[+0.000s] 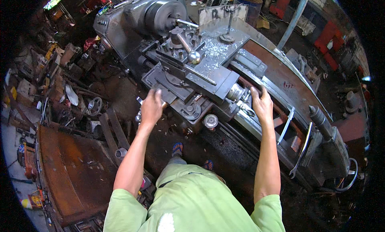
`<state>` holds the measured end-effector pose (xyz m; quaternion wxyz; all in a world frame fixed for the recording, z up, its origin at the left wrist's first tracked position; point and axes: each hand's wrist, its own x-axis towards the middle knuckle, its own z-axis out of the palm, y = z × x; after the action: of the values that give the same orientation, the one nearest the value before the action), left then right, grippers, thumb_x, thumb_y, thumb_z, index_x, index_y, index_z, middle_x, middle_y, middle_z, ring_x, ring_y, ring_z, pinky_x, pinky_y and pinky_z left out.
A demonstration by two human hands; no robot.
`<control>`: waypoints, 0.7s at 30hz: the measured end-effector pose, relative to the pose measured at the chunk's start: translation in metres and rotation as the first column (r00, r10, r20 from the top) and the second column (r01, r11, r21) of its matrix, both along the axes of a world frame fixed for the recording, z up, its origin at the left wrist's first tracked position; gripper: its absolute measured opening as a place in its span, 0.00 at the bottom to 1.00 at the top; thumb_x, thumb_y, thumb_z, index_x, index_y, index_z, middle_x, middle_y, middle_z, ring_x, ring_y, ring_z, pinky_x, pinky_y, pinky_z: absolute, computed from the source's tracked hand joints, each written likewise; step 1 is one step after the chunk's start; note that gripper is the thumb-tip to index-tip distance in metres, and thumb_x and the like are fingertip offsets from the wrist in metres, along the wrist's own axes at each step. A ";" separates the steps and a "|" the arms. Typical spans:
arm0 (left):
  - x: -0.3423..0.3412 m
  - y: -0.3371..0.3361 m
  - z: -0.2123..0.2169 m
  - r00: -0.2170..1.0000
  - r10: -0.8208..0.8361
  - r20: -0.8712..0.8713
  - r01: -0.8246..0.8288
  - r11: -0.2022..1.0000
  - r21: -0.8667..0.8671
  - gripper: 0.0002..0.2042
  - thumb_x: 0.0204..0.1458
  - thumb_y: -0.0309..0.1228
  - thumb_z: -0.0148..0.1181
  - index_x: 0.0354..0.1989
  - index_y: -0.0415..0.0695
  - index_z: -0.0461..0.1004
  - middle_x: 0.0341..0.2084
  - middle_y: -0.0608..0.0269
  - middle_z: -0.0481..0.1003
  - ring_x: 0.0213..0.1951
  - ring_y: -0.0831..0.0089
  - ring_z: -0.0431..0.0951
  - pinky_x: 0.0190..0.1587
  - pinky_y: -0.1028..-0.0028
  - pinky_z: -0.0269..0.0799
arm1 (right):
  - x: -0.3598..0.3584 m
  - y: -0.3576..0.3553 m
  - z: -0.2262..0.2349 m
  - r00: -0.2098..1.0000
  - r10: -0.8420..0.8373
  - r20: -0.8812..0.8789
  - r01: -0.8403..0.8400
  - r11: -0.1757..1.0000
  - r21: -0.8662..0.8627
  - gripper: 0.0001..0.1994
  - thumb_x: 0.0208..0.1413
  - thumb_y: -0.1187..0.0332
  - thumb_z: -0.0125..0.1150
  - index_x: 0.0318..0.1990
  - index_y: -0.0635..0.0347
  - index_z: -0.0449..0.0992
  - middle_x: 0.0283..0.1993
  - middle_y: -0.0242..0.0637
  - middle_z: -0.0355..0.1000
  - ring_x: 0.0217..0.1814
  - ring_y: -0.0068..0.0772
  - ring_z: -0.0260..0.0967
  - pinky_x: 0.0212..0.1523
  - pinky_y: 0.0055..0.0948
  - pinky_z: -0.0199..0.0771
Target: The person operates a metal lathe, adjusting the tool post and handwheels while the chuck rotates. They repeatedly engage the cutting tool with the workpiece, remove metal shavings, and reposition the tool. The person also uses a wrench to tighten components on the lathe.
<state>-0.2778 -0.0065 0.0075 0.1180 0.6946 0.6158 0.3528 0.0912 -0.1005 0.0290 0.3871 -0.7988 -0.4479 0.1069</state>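
I stand at a large grey metal lathe (120, 27). My left hand (151, 107) is closed on a handwheel (140, 101) at the front of the carriage apron (176, 93). My right hand (261, 103) grips the cross-slide crank handle (253, 90) beside a shiny dial collar (236, 92). Above my hands sits the tool post (180, 39) with a ball-ended lever (194, 56). Metal chips (216, 49) cover the slide behind it. The chuck (162, 15) is at the top. The tailstock (321, 119) points in from the right.
A spanner (298, 162) and a flat bar (286, 123) rest on the lathe bed (280, 79) at right. A rusty metal plate (76, 168) lies at lower left among scrap parts and a ring (95, 105). My sandalled feet (177, 148) stand on the dark oily floor.
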 end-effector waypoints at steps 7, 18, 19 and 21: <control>-0.080 -0.023 0.013 0.986 0.158 0.048 -0.156 0.987 -0.029 0.12 0.64 0.35 0.52 0.43 0.38 0.73 0.30 0.43 0.78 0.36 0.44 0.79 0.39 0.55 0.72 | -0.033 0.041 -0.020 0.984 -0.117 -0.133 0.096 0.983 -0.154 0.31 0.63 0.45 0.48 0.57 0.66 0.73 0.57 0.65 0.71 0.62 0.64 0.67 0.63 0.51 0.65; -0.103 0.004 -0.050 0.963 -0.253 0.090 0.256 0.967 -0.013 0.14 0.62 0.30 0.54 0.47 0.30 0.74 0.38 0.38 0.75 0.42 0.39 0.75 0.45 0.51 0.70 | -0.059 0.062 -0.026 0.913 -0.401 0.073 0.408 0.893 -0.192 0.26 0.61 0.51 0.43 0.52 0.64 0.76 0.53 0.66 0.72 0.59 0.68 0.68 0.61 0.54 0.66; -0.103 0.006 -0.052 0.964 -0.254 0.075 0.255 0.967 0.002 0.13 0.62 0.30 0.54 0.47 0.31 0.74 0.39 0.37 0.76 0.42 0.39 0.75 0.45 0.51 0.70 | -0.060 0.062 -0.024 0.911 -0.403 0.089 0.412 0.892 -0.185 0.26 0.61 0.51 0.43 0.52 0.64 0.76 0.53 0.65 0.72 0.59 0.67 0.68 0.61 0.54 0.66; -0.102 0.005 -0.054 0.961 -0.251 0.112 0.251 0.968 0.017 0.13 0.62 0.30 0.54 0.47 0.31 0.74 0.40 0.36 0.76 0.42 0.38 0.75 0.46 0.50 0.70 | -0.062 0.063 -0.022 0.900 -0.431 0.065 0.435 0.881 -0.185 0.26 0.60 0.53 0.43 0.52 0.64 0.77 0.54 0.64 0.73 0.60 0.65 0.68 0.61 0.53 0.66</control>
<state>-0.3802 -0.0011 -0.0465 0.1955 0.7461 0.5147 0.3744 0.0288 -0.0378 0.0066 0.3164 -0.9137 -0.2498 0.0523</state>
